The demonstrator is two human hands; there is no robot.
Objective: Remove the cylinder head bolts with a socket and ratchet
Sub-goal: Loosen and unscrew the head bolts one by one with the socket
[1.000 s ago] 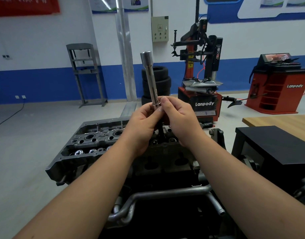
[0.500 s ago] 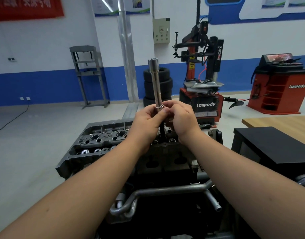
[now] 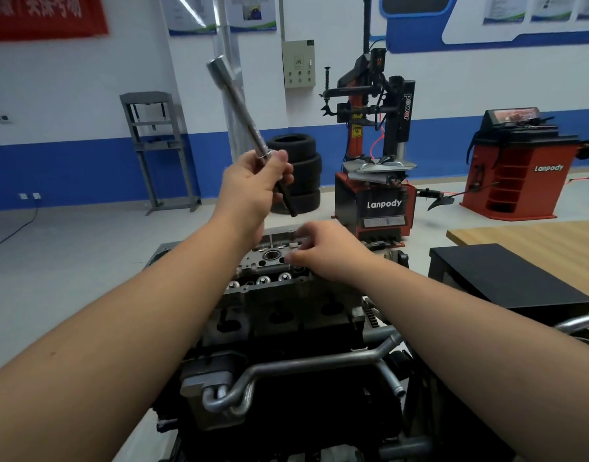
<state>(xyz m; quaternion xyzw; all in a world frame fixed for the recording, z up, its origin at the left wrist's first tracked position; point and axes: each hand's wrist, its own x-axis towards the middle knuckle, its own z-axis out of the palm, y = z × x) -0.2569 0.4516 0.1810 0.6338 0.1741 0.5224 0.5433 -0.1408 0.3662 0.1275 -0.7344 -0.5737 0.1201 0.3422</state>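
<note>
Steel: 1 socket extension, 2 hands, 1 cylinder head.

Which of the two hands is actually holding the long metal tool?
The left hand, raised above the engine, grips the long socket tool. The right hand holds no tool; it reaches low over the cylinder head, blurred.

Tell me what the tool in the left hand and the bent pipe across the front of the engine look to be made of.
Tool, gripped by the left hand: looks like polished chromed steel, given its bright streaky highlights; its lower end is dark, possibly a black finish. Bent pipe: dull grey metal with a soft satin sheen, likely aluminium or plain steel; I cannot tell which.
</note>
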